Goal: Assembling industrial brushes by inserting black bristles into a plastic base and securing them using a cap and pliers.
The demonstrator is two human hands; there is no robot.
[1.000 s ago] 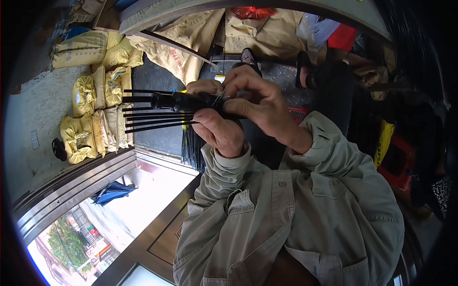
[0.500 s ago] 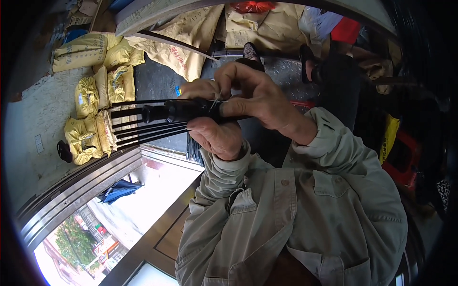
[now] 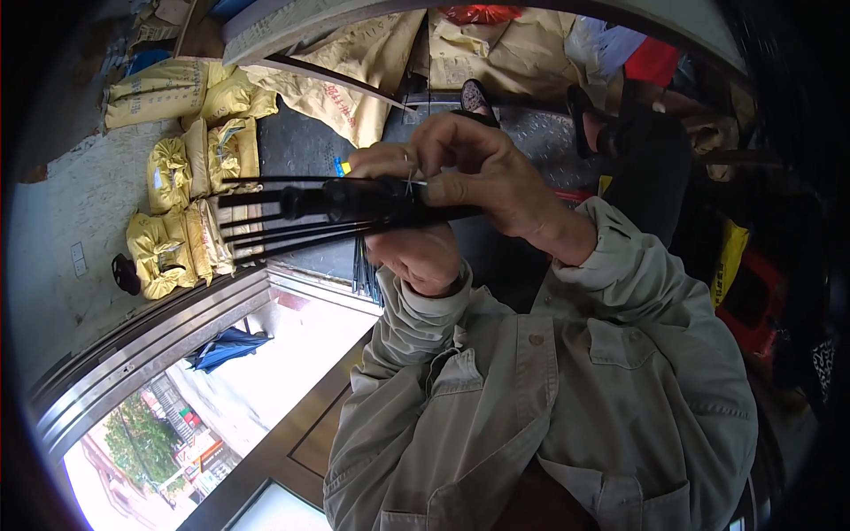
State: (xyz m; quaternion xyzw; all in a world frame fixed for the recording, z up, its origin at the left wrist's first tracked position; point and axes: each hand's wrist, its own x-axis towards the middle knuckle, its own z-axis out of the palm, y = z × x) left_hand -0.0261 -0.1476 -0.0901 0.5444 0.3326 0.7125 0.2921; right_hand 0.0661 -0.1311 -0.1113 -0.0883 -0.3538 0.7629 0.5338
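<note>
A black umbrella frame (image 3: 354, 202) with thin ribs and a stepped central tube lies crosswise in front of me, its ribs fanning out to the left. My left hand (image 3: 416, 252) is wrapped round its hub end, with fingers showing on the far side and the palm on the near side. Beside the hub, my right hand (image 3: 496, 181) pinches a thin pale wire or thread (image 3: 414, 184) between thumb and forefinger. Its strands cross at the hub; where they run behind the fingers is hidden. Below the frame hangs a bundle of thin black rods (image 3: 365, 270).
Yellow packed sacks (image 3: 168, 177) are stacked along the left wall. Brown sheets of sacking (image 3: 363, 71) lie ahead, near another person's foot (image 3: 476, 97). A doorway at lower left shows a blue umbrella (image 3: 226, 350) outside. A red item (image 3: 753, 292) stands at right.
The whole view has shifted slightly. The frame tilts a little, and my left thumb has moved lower, off the ribs. My right hand keeps its pinch at the hub.
</note>
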